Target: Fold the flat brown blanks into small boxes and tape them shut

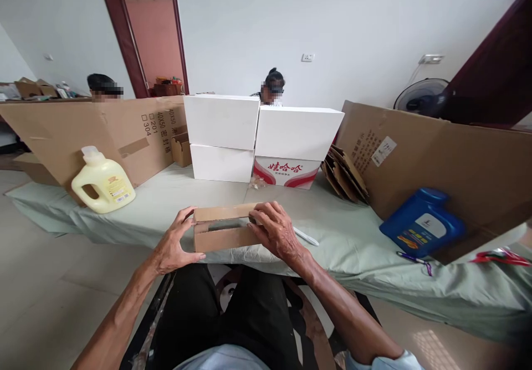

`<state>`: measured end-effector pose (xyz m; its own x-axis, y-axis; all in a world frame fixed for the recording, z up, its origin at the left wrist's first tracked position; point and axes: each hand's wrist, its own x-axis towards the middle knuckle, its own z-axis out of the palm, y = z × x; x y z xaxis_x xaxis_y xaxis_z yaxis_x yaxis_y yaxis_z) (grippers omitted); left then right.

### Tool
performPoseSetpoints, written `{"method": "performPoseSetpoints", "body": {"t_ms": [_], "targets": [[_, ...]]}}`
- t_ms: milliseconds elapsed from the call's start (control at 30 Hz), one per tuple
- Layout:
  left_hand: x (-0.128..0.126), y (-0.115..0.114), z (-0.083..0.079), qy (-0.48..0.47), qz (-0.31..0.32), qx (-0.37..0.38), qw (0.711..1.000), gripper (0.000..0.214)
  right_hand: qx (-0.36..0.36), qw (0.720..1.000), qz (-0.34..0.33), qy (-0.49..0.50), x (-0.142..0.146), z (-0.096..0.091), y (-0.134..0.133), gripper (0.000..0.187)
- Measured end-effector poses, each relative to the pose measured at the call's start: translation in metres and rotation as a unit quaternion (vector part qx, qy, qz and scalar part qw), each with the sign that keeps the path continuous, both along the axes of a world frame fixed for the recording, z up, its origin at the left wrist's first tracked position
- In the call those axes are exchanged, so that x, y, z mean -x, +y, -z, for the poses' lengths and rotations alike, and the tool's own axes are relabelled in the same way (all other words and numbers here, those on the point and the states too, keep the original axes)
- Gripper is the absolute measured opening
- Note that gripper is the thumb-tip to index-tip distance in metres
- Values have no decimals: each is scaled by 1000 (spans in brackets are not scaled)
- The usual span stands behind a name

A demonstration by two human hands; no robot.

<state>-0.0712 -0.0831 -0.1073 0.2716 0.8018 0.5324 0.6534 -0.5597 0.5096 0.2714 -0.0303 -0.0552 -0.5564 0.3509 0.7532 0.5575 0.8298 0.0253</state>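
Note:
A small brown cardboard box rests at the near edge of the table covered in pale green cloth. My left hand grips the box's left end, thumb along the lower edge and fingers curled on top. My right hand lies over the box's right end with its fingers pressing down on the top flap. A narrow gap shows between the flaps. Just right of my right hand, a white pen-like object lies on the cloth.
A yellow detergent jug stands at the left, a blue jug at the right. White boxes are stacked mid-table beside flattened cartons. Large cardboard sheets wall both sides. Two people sit behind them. A fan stands far right.

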Motion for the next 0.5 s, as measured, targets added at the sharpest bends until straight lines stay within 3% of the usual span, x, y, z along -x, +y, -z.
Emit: {"method": "performPoseSetpoints", "body": {"t_ms": [133,267,500], "targets": [[1,-7,4,4,6,-15,1000,72,11,1000,10,2,0,14,-5,14],[-1,-13,-6,-27,14,-3,1000,44,-15,999,16,32,4,22,-13,19],[-8,-11,-17,-50,-35,-20,998,36,-69,995,28,72,9,43,-27,27]]}}
